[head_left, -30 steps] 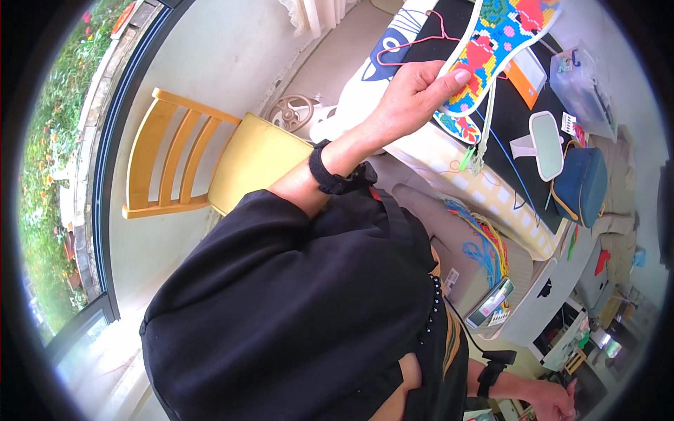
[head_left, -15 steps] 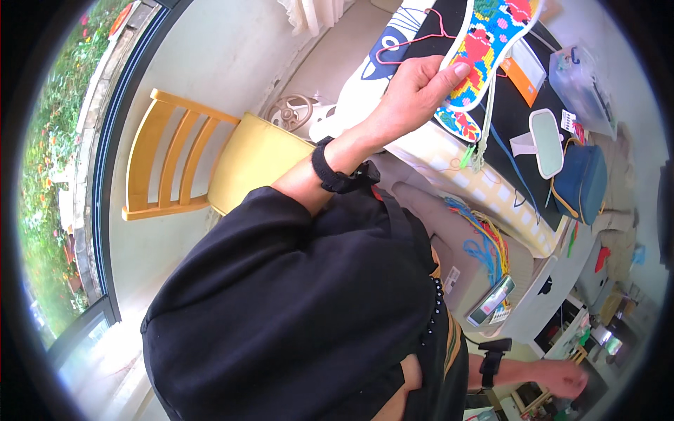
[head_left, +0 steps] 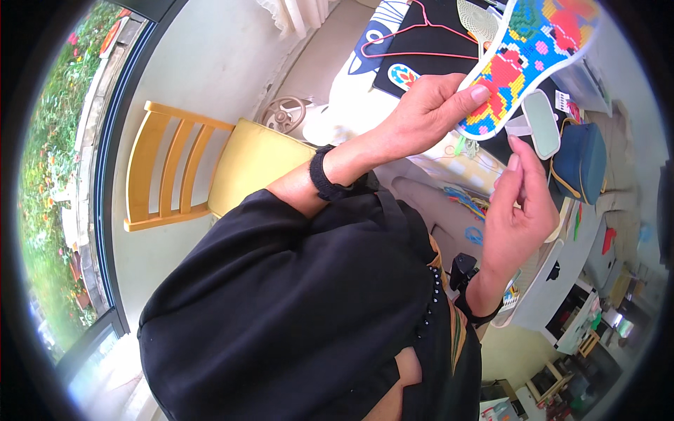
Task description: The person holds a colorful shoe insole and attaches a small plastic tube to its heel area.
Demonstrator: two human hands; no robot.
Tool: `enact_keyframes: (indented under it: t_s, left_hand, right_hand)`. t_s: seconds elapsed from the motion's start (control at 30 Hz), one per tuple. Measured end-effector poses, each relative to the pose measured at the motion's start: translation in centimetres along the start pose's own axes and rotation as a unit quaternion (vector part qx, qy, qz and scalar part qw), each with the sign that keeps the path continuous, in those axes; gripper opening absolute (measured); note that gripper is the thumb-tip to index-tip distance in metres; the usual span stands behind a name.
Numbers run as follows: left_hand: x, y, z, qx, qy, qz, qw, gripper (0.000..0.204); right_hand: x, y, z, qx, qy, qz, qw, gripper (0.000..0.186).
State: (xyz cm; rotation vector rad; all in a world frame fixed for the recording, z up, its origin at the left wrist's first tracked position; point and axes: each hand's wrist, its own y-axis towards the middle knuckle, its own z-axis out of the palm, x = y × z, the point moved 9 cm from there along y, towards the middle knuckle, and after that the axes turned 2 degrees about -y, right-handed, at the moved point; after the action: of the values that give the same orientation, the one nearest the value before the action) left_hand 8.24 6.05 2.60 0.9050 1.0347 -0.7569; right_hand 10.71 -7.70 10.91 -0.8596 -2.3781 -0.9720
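- Currently, I see the left hand (head_left: 425, 116) raised at upper centre, its grip closed on the lower edge of a multicoloured embroidered insole (head_left: 530, 59); the thumb tip presses on the stitched face.
- The insole is held in the air above the table (head_left: 435, 35), tilted, with its long axis running toward the upper right.
- The right hand (head_left: 519, 210) is just below the insole, fingers pinched together and pointing up; I cannot tell what, if anything, sits in that grip, as any needle or thread is too small to resolve.
- A pale oval mirror (head_left: 542, 123) lies just beside the right fingertips, near a blue pouch (head_left: 586, 161).
- A pink wire hanger (head_left: 414, 38) lies on the dark cloth of the table, behind the left hand.
- A yellow wooden chair (head_left: 203, 172) stands to the left, beside a black-sleeved arm.
- Each wrist carries a black band.
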Motion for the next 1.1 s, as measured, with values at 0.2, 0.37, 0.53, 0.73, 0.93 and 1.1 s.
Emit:
enact_keyframes:
  t_s: [0.2, 0.37, 0.53, 0.73, 0.93, 1.1]
  left_hand:
    - [-0.36, -0.26, 0.29, 0.008, 0.004, -0.009, 1.000, 0.044]
    - [-0.40, -0.22, 0.50, 0.003, 0.001, 0.003, 1.000, 0.044]
    - [-0.22, -0.23, 0.76, 0.012, -0.004, -0.004, 1.000, 0.044]
    - [-0.08, -0.23, 0.63, 0.001, -0.016, -0.007, 1.000, 0.043]
    - [-0.18, -0.26, 0.45, 0.003, -0.018, -0.006, 1.000, 0.042]
    - [-0.01, -0.15, 0.40, -0.003, -0.013, 0.004, 1.000, 0.043]
  right_hand:
    - [-0.07, -0.05, 0.61, 0.020, 0.008, -0.012, 1.000, 0.023]
    - [-0.13, 0.07, 0.55, 0.023, -0.004, -0.018, 1.000, 0.023]
    - [-0.69, 0.11, 0.48, 0.023, 0.007, -0.016, 1.000, 0.023]
    - [-0.05, 0.12, 0.51, 0.020, -0.016, -0.057, 0.998, 0.024]
    - [-0.19, 0.35, 0.75, 0.051, -0.025, -0.037, 0.998, 0.025]
    - [-0.31, 0.41, 0.67, 0.034, 0.019, -0.009, 0.999, 0.025]
